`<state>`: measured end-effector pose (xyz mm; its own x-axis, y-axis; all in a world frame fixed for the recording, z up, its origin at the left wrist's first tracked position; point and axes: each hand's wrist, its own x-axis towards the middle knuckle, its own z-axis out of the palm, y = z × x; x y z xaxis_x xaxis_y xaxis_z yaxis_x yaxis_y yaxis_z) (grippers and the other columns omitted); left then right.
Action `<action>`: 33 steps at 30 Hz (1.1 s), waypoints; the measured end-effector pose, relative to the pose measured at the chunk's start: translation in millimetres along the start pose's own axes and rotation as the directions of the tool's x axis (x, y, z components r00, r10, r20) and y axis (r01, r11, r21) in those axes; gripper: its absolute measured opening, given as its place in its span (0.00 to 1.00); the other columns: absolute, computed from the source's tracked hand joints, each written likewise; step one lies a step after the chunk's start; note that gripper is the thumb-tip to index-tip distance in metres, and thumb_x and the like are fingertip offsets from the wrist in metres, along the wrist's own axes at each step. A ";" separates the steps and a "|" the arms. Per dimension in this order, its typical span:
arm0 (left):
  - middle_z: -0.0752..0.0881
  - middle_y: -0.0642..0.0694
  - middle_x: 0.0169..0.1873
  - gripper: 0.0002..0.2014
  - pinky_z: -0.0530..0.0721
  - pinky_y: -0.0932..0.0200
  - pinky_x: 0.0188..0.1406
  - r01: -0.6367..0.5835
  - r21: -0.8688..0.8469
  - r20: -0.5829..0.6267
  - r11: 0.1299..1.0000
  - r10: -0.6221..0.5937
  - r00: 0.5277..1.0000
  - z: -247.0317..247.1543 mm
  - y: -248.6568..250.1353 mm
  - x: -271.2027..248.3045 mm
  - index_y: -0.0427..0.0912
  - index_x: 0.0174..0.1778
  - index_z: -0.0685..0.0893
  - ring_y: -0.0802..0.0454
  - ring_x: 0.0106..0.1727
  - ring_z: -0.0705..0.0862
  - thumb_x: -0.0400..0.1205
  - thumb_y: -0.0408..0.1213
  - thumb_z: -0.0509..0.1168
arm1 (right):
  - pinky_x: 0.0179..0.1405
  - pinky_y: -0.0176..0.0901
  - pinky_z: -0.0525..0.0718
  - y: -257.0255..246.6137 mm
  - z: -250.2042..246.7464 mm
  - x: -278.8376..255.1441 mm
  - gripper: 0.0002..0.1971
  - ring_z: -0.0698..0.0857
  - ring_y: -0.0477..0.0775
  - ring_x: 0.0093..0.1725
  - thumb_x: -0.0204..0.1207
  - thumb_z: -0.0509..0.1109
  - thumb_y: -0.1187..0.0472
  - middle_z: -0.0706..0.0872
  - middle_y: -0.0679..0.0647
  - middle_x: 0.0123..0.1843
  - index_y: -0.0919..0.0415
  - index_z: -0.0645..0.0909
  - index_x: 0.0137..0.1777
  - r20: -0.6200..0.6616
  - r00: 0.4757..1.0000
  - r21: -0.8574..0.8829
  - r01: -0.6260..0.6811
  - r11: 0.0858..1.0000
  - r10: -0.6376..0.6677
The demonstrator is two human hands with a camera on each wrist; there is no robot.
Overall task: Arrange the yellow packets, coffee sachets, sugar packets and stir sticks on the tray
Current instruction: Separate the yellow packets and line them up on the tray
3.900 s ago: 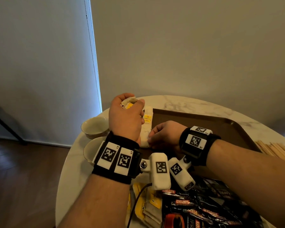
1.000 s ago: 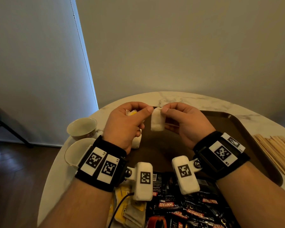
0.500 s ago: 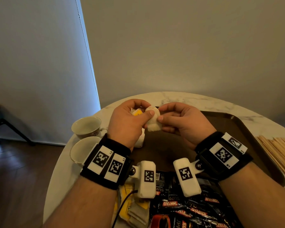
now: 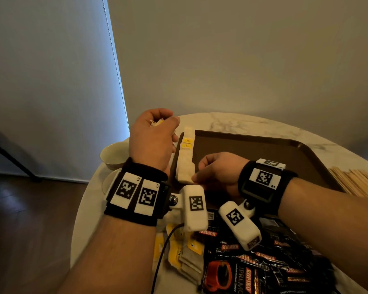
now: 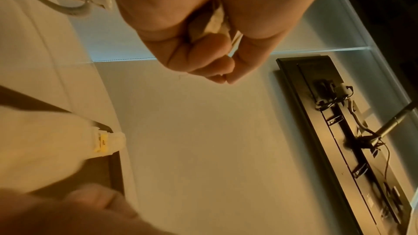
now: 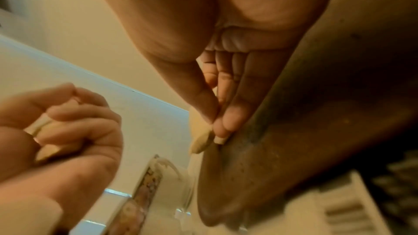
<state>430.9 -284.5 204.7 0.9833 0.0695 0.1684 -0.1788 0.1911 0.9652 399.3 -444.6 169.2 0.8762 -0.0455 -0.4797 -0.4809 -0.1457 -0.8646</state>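
Since half a second ago your right hand (image 4: 217, 170) has dropped from mid-air, its thumb and forefinger now pinching a packet (image 6: 201, 143) at the near end of the packet row (image 4: 186, 158) along the tray (image 4: 263, 149) left edge. Your left hand (image 4: 152, 139) hangs above and left of that row, fingers curled round a bunch of yellow packets (image 5: 214, 22).

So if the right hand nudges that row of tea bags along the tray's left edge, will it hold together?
Probably not. The row of tea bags is loose, overlapping soft pouches, so a push would likely fan them. They look light and floppy. The right hand pinches the nearest one at its end; the tray looks smooth, so they may slide.
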 end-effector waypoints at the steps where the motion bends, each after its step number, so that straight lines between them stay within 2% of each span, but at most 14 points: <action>1: 0.88 0.45 0.42 0.08 0.80 0.60 0.26 0.003 -0.005 -0.001 1.000 -0.003 1.000 -0.6 0.9 -0.1 0.49 0.52 0.87 0.55 0.32 0.83 0.82 0.32 0.73 | 0.35 0.44 0.89 1.9 2.5 1.5 0.10 0.92 0.53 0.34 0.76 0.76 0.75 0.90 0.55 0.34 0.60 0.83 0.42 -0.001 1.000 -0.030 -0.017 0.999 0.017; 4: 0.88 0.45 0.42 0.07 0.79 0.60 0.26 0.008 -0.019 -0.001 1.000 -0.008 1.000 -2.2 3.5 -0.2 0.49 0.52 0.87 0.55 0.32 0.82 0.82 0.32 0.73 | 0.34 0.44 0.87 5.0 10.3 6.3 0.08 0.90 0.53 0.33 0.74 0.78 0.73 0.90 0.55 0.33 0.60 0.85 0.41 -0.011 0.999 -0.088 -0.033 0.996 0.032; 9: 0.87 0.46 0.40 0.07 0.79 0.63 0.24 0.033 -0.045 -0.004 0.998 -0.033 0.999 -3.2 7.5 -1.8 0.48 0.51 0.87 0.55 0.31 0.82 0.82 0.31 0.73 | 0.39 0.48 0.89 -0.1 16.8 8.1 0.04 0.92 0.55 0.37 0.76 0.79 0.70 0.92 0.57 0.38 0.62 0.89 0.46 -0.014 0.999 -0.133 -0.043 0.990 0.042; 13: 0.87 0.47 0.39 0.07 0.79 0.64 0.23 0.069 -0.038 0.004 0.997 -0.069 0.998 -2.9 8.5 -2.4 0.48 0.52 0.87 0.56 0.30 0.81 0.83 0.31 0.72 | 0.35 0.44 0.90 -2.7 13.3 2.7 0.05 0.93 0.54 0.39 0.77 0.77 0.71 0.93 0.58 0.41 0.64 0.89 0.51 -0.032 0.999 -0.106 -0.047 0.993 0.044; 16: 0.86 0.46 0.41 0.05 0.77 0.65 0.22 0.141 -0.030 0.040 0.990 -0.140 0.989 -0.5 9.0 -3.8 0.46 0.53 0.86 0.56 0.30 0.80 0.84 0.33 0.71 | 0.37 0.46 0.90 -2.3 13.0 -1.2 0.05 0.93 0.57 0.44 0.78 0.75 0.71 0.93 0.62 0.47 0.66 0.90 0.52 -0.019 0.999 -0.053 -0.042 0.998 0.041; 18: 0.85 0.46 0.41 0.01 0.74 0.65 0.20 0.223 -0.029 0.096 0.974 -0.219 0.971 3.9 8.6 -6.3 0.45 0.50 0.85 0.55 0.30 0.79 0.85 0.37 0.69 | 0.43 0.49 0.92 -1.3 10.7 -3.3 0.07 0.93 0.60 0.48 0.80 0.72 0.72 0.93 0.65 0.51 0.68 0.89 0.54 -0.004 1.000 -0.015 -0.021 1.000 0.020; 21: 0.82 0.45 0.39 0.09 0.70 0.64 0.18 0.386 -0.034 0.158 0.922 -0.377 0.913 9.5 4.2 -7.5 0.44 0.49 0.84 0.55 0.28 0.78 0.86 0.46 0.68 | 0.57 0.55 0.91 -4.7 0.1 -11.3 0.09 0.93 0.60 0.51 0.83 0.70 0.69 0.93 0.63 0.54 0.67 0.87 0.60 -0.022 0.995 0.042 0.096 0.994 -0.096; 24: 0.82 0.44 0.38 0.19 0.70 0.63 0.18 0.477 -0.053 0.212 0.877 -0.457 0.864 12.5 0.2 -10.2 0.44 0.51 0.84 0.53 0.26 0.78 0.87 0.58 0.64 | 0.51 0.49 0.88 -10.8 -13.1 -26.1 0.10 0.89 0.52 0.48 0.79 0.74 0.63 0.93 0.56 0.51 0.59 0.88 0.60 -0.058 0.943 0.089 0.331 0.939 -0.327; 27: 0.82 0.43 0.37 0.29 0.69 0.63 0.18 0.510 -0.031 0.245 0.860 -0.488 0.838 15.2 -2.5 -15.1 0.42 0.55 0.83 0.52 0.25 0.78 0.86 0.68 0.59 | 0.49 0.46 0.86 -12.8 -17.5 -38.4 0.19 0.89 0.50 0.51 0.67 0.83 0.50 0.92 0.52 0.53 0.51 0.89 0.58 -0.055 0.861 -0.030 0.504 0.863 -0.505; 29: 0.82 0.44 0.34 0.34 0.69 0.64 0.18 0.523 -0.003 0.278 0.852 -0.502 0.819 17.2 -4.3 -18.4 0.40 0.58 0.83 0.53 0.23 0.77 0.85 0.71 0.56 | 0.45 0.39 0.86 -8.7 -15.0 -40.4 0.23 0.90 0.50 0.50 0.63 0.85 0.47 0.91 0.54 0.55 0.49 0.89 0.58 -0.033 0.834 -0.103 0.545 0.832 -0.550; 30: 0.83 0.44 0.34 0.35 0.69 0.63 0.17 0.524 0.011 0.302 0.852 -0.503 0.810 18.6 -4.8 -20.0 0.40 0.59 0.83 0.54 0.22 0.76 0.84 0.73 0.55 | 0.47 0.40 0.87 -5.3 -13.7 -40.2 0.23 0.90 0.52 0.50 0.63 0.87 0.47 0.90 0.55 0.54 0.48 0.89 0.59 -0.030 0.824 -0.120 0.559 0.820 -0.566; 33: 0.84 0.45 0.31 0.35 0.68 0.63 0.16 0.498 0.069 0.332 0.864 -0.491 0.806 21.2 -7.6 -22.8 0.41 0.55 0.82 0.53 0.22 0.76 0.83 0.73 0.55 | 0.57 0.53 0.88 2.0 -14.3 -36.1 0.19 0.89 0.58 0.51 0.66 0.87 0.51 0.89 0.60 0.53 0.45 0.90 0.57 -0.037 0.811 -0.165 0.571 0.804 -0.584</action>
<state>410.6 -308.3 197.8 0.8915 -0.3627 -0.2714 0.3376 0.1326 0.9319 367.1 -457.4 186.9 0.9925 0.0116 0.1214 0.1191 -0.3064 -0.9444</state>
